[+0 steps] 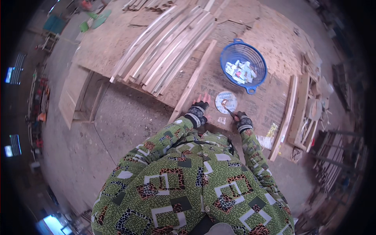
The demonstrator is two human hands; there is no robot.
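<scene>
- Left hand [198, 111]: grip empty, fingers spread near the tabletop [260, 103].
- Right hand [243, 120]: grip closed around slim tool [230, 112], over white disc [232, 98].

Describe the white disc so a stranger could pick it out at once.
On the wooden worktop, find the blue basket. On its near side, beside the right hand, lies the white disc, flat and round, unlike the small square patch nearby.

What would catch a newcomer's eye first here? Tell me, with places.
The bright blue basket of pale pieces stands out first, right of centre, upper half. Next come the long wooden strips to its left, then the white disc below it, near the right hand.
</scene>
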